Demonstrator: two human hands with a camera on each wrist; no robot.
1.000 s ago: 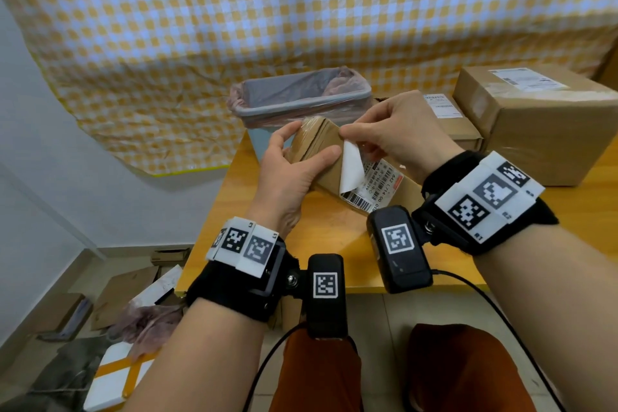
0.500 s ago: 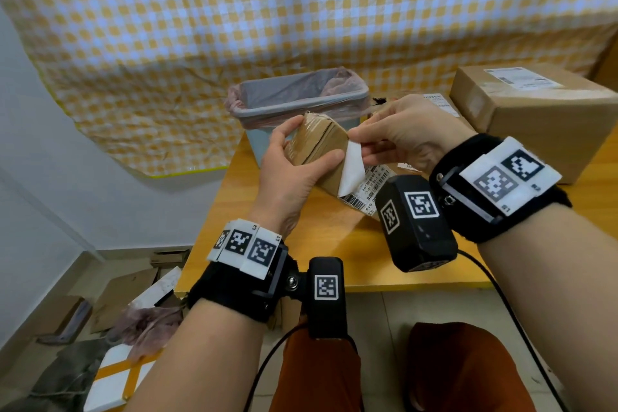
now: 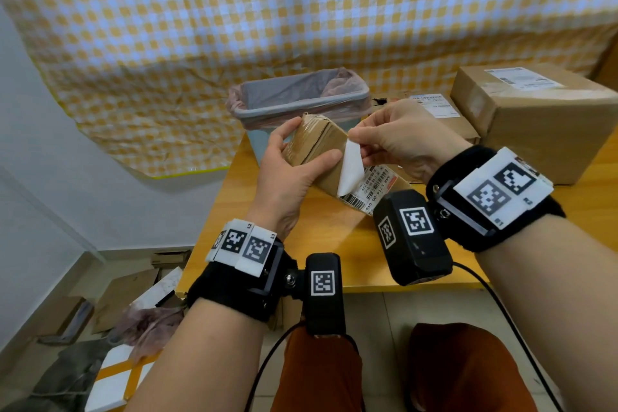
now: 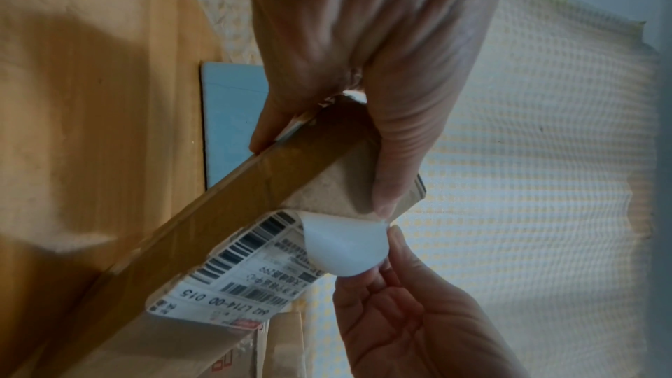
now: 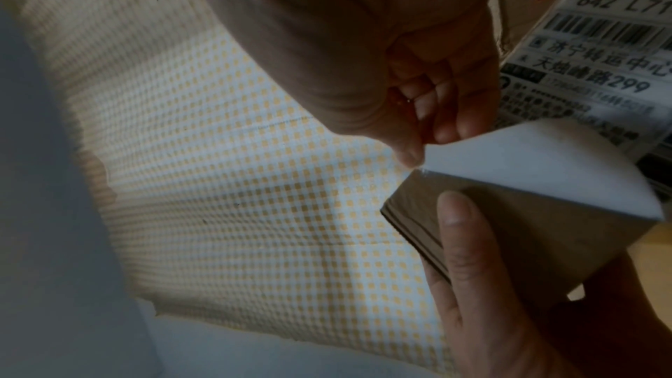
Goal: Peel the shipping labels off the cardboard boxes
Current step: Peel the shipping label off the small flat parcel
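Observation:
My left hand (image 3: 287, 170) grips a small flat cardboard box (image 3: 321, 140) by its end, thumb across the near face, tilted above the table. A white shipping label (image 3: 368, 187) with barcodes sticks to the box; its upper corner (image 3: 351, 164) is folded back, blank side out. My right hand (image 3: 394, 140) pinches that lifted corner between thumb and forefinger. In the left wrist view the curled label corner (image 4: 341, 246) sits between the box (image 4: 218, 211) and my right hand's fingertips (image 4: 396, 243). The right wrist view shows the peeled flap (image 5: 538, 160) over the box edge (image 5: 509, 226).
A lined light-blue bin (image 3: 297, 100) stands just behind the held box. Two more labelled boxes sit at the back right: a large one (image 3: 548, 120) and a flatter one (image 3: 438, 107). The wooden table (image 3: 334, 244) ends near my wrists; cardboard scraps (image 3: 120, 294) lie on the floor at left.
My right hand has risen and pulled the label corner up and to the right, so more of its blank underside shows. The left hand keeps holding the box in place.

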